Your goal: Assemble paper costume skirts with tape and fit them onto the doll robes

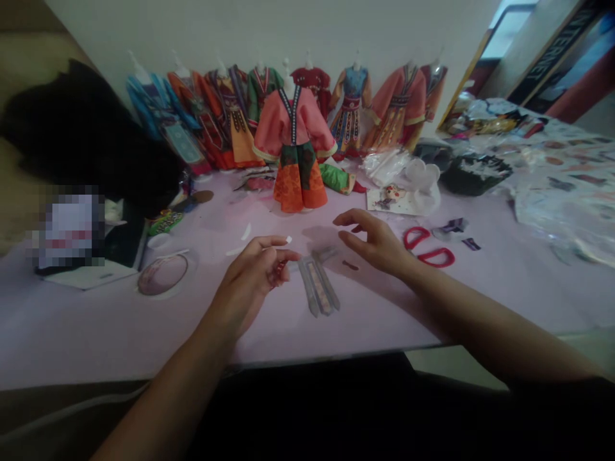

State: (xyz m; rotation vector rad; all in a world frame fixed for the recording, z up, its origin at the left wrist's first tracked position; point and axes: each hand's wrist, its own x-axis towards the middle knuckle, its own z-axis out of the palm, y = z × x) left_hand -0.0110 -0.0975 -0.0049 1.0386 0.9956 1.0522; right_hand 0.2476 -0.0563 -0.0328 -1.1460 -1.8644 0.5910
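Nearest the table [269, 336] edge, I have the grey strip piece [320, 289] lying flat, its pointed ends towards me; it should be light and limp, so I'd pinch it at the joined top, since the loose tails would fold. My left hand [252, 275] is half open at its upper corner, a white scrap [289, 239] at a fingertip; contact with the cloth is hard to judge in this blur. My right hand [377, 244] hovers empty, thumb and fingers parted, beside red-handled scissors [450, 256]. Beyond stands the coral-jacketed doll [314, 125].
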